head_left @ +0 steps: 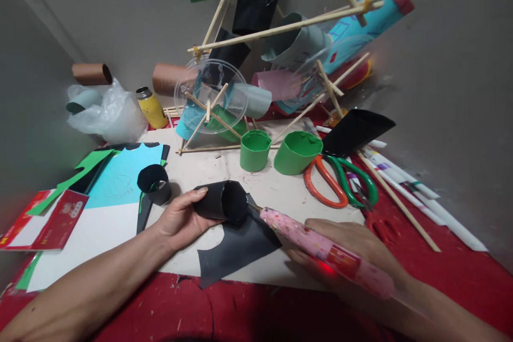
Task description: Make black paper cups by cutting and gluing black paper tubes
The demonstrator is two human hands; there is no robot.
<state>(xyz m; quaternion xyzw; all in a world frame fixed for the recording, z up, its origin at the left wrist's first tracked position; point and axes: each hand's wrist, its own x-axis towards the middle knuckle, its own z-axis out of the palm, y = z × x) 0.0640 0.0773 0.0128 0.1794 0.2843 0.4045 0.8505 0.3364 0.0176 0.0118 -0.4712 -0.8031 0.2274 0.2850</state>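
Observation:
My left hand (182, 216) is closed around a black paper tube (210, 201), which lies on its side with its open end toward the right. In my right hand (340, 243) is a pink glue gun (304, 235), a red light glowing beneath it. Its nozzle points at the rim of the tube, very near or touching; I cannot tell which. Under them lies a cut sheet of black paper (238, 251). A short black paper cup (154, 184) stands left of the tube. Two green paper cups (255, 152) (298, 154) stand behind.
A wooden stick frame (276, 33) with clear plastic discs and paper tubes rises at the back. Orange- and green-handled scissors (326, 184) and rolled white paper sticks (425, 197) lie right. Blue paper (124, 176), a plastic bag (114, 112) and a yellow bottle (151, 109) are left.

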